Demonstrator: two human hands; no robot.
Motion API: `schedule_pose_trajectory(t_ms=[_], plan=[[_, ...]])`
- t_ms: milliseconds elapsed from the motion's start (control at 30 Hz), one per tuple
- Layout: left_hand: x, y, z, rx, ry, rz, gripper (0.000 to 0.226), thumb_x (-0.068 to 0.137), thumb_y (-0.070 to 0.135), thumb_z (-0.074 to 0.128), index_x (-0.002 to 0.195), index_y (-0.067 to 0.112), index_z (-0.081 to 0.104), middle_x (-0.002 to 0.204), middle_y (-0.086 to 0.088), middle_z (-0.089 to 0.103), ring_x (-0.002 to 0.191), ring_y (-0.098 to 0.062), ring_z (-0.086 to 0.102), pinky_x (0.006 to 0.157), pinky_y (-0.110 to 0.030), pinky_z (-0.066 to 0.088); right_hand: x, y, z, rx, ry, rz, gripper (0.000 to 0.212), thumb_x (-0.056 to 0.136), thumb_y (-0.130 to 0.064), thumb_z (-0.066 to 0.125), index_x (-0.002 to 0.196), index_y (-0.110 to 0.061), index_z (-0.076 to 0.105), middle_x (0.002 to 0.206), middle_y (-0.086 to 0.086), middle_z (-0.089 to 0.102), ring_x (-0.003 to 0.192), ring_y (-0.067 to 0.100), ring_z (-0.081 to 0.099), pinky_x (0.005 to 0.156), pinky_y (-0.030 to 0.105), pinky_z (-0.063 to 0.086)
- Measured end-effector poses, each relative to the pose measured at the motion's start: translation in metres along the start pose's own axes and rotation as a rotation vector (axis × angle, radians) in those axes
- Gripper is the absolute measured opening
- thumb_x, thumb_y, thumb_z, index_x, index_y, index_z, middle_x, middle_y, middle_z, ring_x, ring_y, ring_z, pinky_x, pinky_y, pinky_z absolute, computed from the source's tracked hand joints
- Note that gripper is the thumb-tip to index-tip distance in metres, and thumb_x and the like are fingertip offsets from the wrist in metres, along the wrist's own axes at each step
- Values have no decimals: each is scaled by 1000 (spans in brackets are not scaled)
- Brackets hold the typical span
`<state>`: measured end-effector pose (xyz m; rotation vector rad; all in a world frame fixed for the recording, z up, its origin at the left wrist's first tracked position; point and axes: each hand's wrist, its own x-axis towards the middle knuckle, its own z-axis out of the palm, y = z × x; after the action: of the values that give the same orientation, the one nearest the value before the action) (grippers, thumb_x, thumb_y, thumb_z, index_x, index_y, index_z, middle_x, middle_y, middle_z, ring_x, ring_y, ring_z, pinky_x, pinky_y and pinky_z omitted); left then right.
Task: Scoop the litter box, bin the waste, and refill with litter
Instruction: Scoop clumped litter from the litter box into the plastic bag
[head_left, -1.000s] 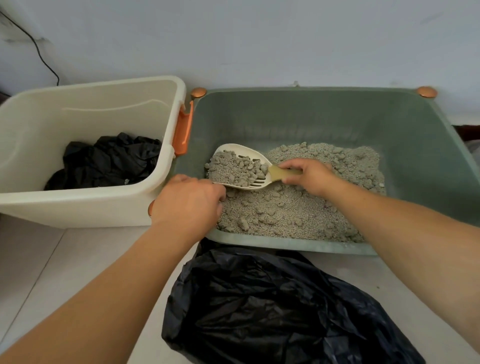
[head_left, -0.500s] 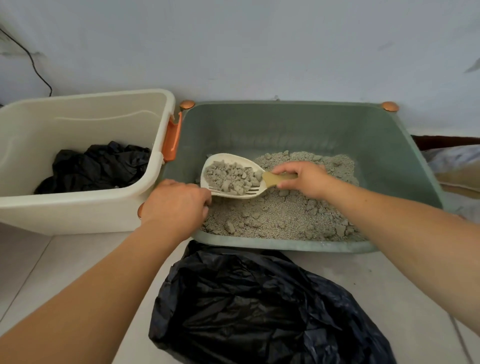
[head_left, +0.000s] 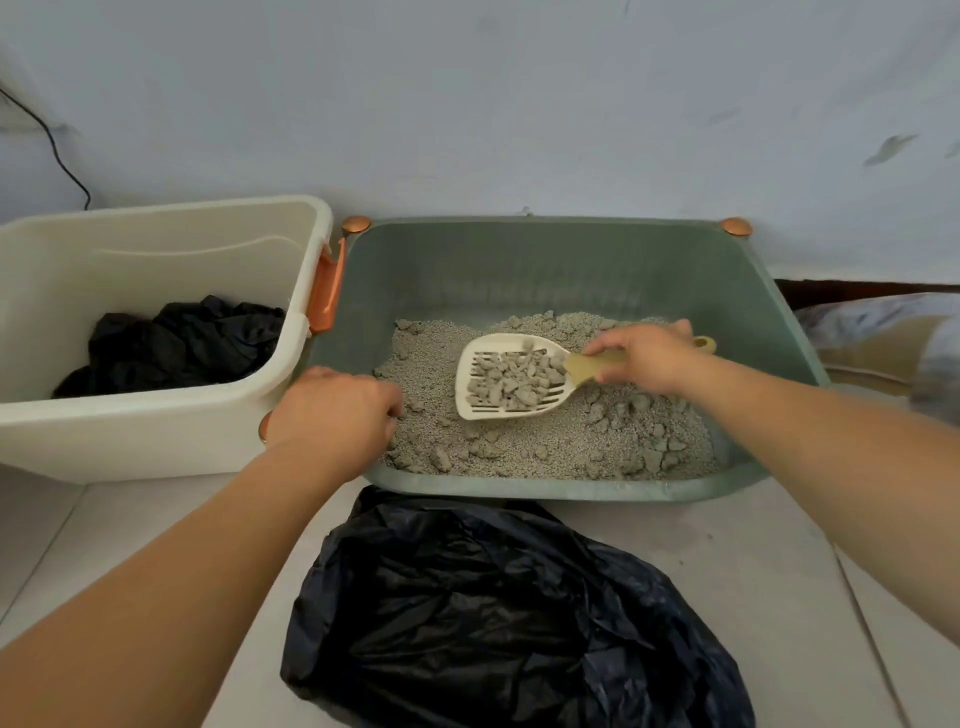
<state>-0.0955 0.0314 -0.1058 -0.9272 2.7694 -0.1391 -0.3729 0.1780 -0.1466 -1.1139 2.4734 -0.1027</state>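
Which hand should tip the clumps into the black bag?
Probably the right hand: it already grips the scoop loaded with clumps. The left hand grips the litter box rim, steadying it.

Matt green plastic litter box (head_left: 571, 260), coarse grey granular litter (head_left: 545, 447), smooth cream plastic scoop (head_left: 493, 348), glossy crinkled black bag (head_left: 493, 613).

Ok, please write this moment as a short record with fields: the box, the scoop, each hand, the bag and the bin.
litter box: green tray, grey litter with clumps inside
scoop: cream slotted scoop, clumps in it, over the litter
right hand: right hand grips the scoop's tan handle
left hand: left hand curled over the tray's near left corner
bag: black bag on the floor in front of the tray
bin: white bin left of the tray, black plastic inside
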Motion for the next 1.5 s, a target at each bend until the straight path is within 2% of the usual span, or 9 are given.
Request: schedule_pose_trajectory(t_ms=[67, 167, 267, 333, 467, 600, 1100, 1267, 1500], plan=[[0, 0, 0, -9, -6, -8, 22, 93, 39, 43, 106, 38, 60, 108, 6, 67, 102, -26, 56, 90, -33, 46, -1, 2, -1, -96, 37, -14, 33, 84, -46, 61, 117, -52, 56, 133, -15, 53, 115, 24, 37, 84, 36, 26], [1, 1, 0, 3, -3, 3, 22, 93, 38, 43, 108, 37, 60, 111, 6, 66, 103, -25, 57, 91, -31, 42, -2, -4, 0, -131, 51, -25, 34, 85, -48, 59, 119, -51, 54, 132, -13, 55, 114, 24, 37, 87, 36, 26], [0, 2, 0, -20, 47, 16, 23, 93, 34, 44, 108, 31, 61, 111, 3, 65, 100, -25, 59, 90, -32, 42, -1, -17, 0, -118, 73, -51, 36, 85, -47, 59, 121, -49, 55, 127, -12, 56, 99, 19, 30, 90, 35, 29], [-1, 1, 1, -72, 122, 17, 24, 94, 27, 43, 106, 23, 64, 105, -2, 65, 94, -28, 61, 86, -36, 45, 0, -27, 2, -141, 99, -93, 37, 85, -46, 60, 121, -48, 55, 122, -12, 58, 94, 17, 28, 86, 34, 25], [0, 0, 2, -224, 221, -46, 29, 93, 11, 42, 115, 17, 60, 107, -9, 61, 98, -30, 57, 77, -40, 44, 1, -38, 9, -140, 124, -157, 38, 83, -46, 61, 120, -48, 55, 122, -12, 59, 104, 18, 39, 87, 36, 26], [2, -1, 4, -286, 240, -96, 40, 91, 2, 40, 125, 19, 51, 115, -7, 57, 107, -27, 54, 77, -38, 42, -1, -46, 18, -30, 83, -148, 43, 80, -46, 63, 122, -48, 55, 124, -14, 57, 100, 19, 33, 86, 36, 27], [5, -3, 9, -311, 271, -103, 41, 89, 0, 39, 122, 20, 51, 110, -8, 59, 103, -28, 54, 77, -40, 43, -13, -72, 27, 1, 37, -195, 44, 80, -43, 62, 123, -46, 55, 120, -14, 58, 101, 19, 31, 91, 37, 28], [4, -2, 7, -304, 267, -111, 46, 87, -3, 38, 126, 20, 49, 115, -8, 58, 105, -29, 53, 76, -39, 41, -20, -74, 52, 213, -115, -110, 42, 83, -37, 62, 124, -46, 54, 130, -10, 53, 124, 27, 30, 106, 41, 21], [2, -3, 6, -341, 271, -104, 46, 84, -6, 38, 122, 18, 51, 114, -8, 60, 106, -30, 54, 81, -44, 46, -19, -65, 59, 479, -165, -78, 40, 81, -32, 67, 113, -53, 57, 126, -9, 53, 122, 25, 31, 106, 46, 27]])
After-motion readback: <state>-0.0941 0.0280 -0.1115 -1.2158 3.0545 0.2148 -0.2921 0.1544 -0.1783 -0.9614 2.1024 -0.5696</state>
